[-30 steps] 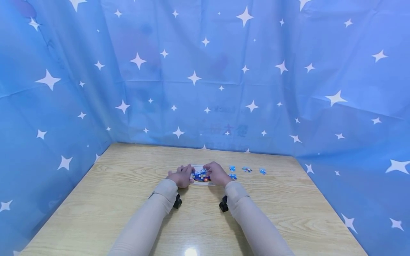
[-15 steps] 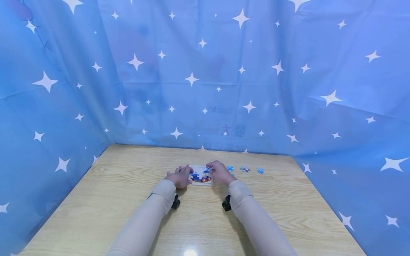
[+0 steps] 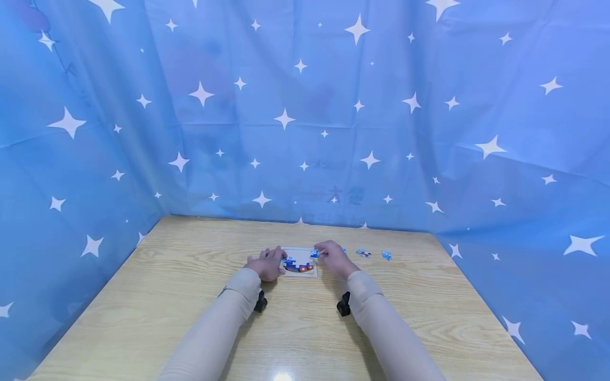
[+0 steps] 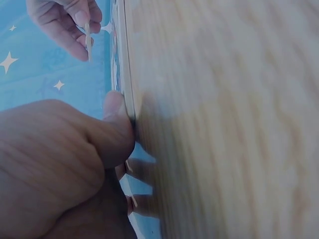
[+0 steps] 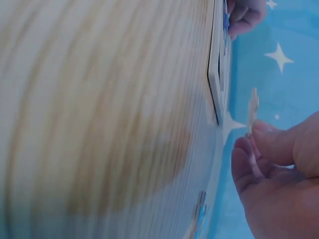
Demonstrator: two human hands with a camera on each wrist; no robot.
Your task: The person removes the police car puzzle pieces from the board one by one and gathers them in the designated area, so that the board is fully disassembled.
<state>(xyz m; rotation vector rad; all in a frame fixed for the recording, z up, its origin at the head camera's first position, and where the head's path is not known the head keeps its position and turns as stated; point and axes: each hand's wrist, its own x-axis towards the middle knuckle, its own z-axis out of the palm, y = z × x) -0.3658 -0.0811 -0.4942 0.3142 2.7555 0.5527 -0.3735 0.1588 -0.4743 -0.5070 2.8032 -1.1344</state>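
Note:
A small jigsaw tray (image 3: 310, 274) with a light border lies flat on the table, with a blue, red and orange picture partly filling it and a pale gap in its upper part. My left hand (image 3: 268, 263) holds its left side; in the left wrist view the thumb (image 4: 117, 119) bears on the tray's edge. At the tray's upper right, my right hand (image 3: 335, 259) pinches a blue jigsaw piece (image 3: 315, 253) between thumb and fingers. Seen edge-on in the right wrist view, that piece (image 5: 253, 107) is raised clear of the tray.
To the right lie loose jigsaw pieces: a multicoloured one (image 3: 364, 253), a blue one (image 3: 386, 255), and one partly hidden behind the right hand (image 3: 344, 250). A blue star-patterned curtain (image 3: 305, 132) borders the wooden table (image 3: 190, 296) at the back and sides.
My right hand has drawn back to the right with the blue jigsaw piece pinched, uncovering more of the tray and its pale gap. My left hand stays at the tray's left side.

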